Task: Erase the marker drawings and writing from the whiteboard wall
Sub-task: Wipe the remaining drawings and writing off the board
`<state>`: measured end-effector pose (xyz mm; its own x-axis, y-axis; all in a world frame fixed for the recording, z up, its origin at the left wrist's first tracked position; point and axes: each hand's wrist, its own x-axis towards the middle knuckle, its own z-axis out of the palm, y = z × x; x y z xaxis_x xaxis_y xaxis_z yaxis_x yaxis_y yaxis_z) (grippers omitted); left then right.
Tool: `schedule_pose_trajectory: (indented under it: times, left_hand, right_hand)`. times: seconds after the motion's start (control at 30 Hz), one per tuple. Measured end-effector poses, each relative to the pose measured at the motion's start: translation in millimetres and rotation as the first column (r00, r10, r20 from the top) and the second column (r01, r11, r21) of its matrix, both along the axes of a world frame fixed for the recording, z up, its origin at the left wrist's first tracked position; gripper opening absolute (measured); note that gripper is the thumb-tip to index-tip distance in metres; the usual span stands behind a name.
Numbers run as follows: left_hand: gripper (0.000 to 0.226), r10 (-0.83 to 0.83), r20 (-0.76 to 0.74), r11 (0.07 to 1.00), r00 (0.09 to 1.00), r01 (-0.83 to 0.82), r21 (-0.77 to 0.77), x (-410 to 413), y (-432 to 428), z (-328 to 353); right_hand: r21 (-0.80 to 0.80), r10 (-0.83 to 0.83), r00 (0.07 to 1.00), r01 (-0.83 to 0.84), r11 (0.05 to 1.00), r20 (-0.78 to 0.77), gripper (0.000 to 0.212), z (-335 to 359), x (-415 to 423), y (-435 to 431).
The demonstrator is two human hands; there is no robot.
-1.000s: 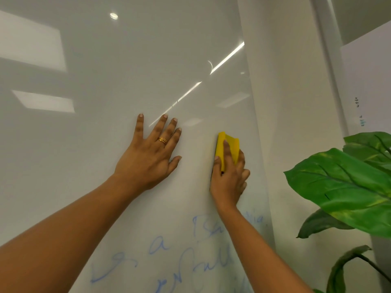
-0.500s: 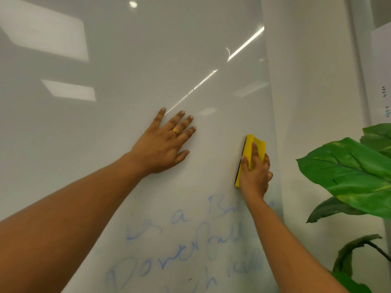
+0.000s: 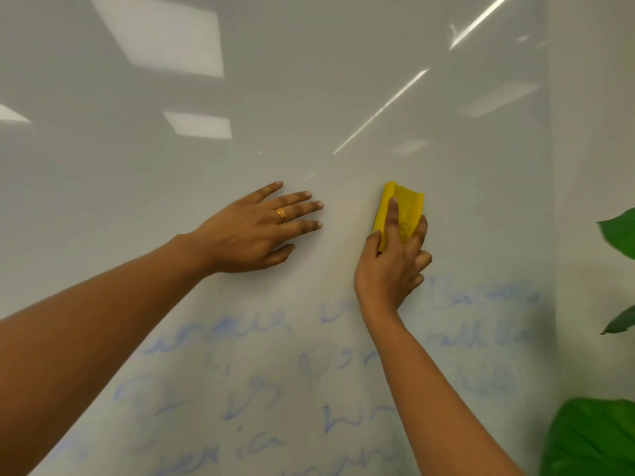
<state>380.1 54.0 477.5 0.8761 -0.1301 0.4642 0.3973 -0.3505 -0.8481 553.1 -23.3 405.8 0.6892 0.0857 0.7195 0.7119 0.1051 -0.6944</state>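
Two hands on the whiteboard wall (image 3: 309,97): the left hand (image 3: 254,231) lies flat, fingers straight, the right hand (image 3: 391,266) curls round the yellow eraser (image 3: 403,207) toward the wall's right edge, just above blue writing (image 3: 240,389); I judge it light, probably felt-faced, best held across its back.

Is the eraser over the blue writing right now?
No, the yellow eraser, gripped by the right hand, sits on bare whiteboard above the top line of blue writing.
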Motion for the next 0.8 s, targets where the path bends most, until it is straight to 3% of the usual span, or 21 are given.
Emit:
schedule_pose_trajectory:
  times: [0.2, 0.47, 0.57, 0.8]
  left_hand:
    - [0.050, 0.091, 0.121, 0.993, 0.989, -0.080, -0.092, -86, 8, -26]
    - [0.050, 0.142, 0.331, 0.978, 0.933, -0.081, -0.191, -171, 15, -63]
    - [0.051, 0.158, 0.391, 0.976, 0.907, -0.083, -0.203, -189, 16, -73]
    - [0.049, 0.224, 0.500, 0.960, 0.837, -0.100, -0.261, -217, 17, -92]
  right_hand:
    - [-0.041, -0.011, 0.969, 0.022, 0.999, 0.246, 0.053, -22, -71, 12]
    - [-0.042, -0.012, 0.765, 0.051, 0.998, 0.644, 0.049, -34, -63, 10]
    - [-0.030, 0.035, 0.750, -0.020, 0.999, 0.660, 0.051, -34, -52, 11]
    - [0.035, 0.210, 0.853, -0.258, 0.966, 0.478, 0.057, -33, -71, 11]
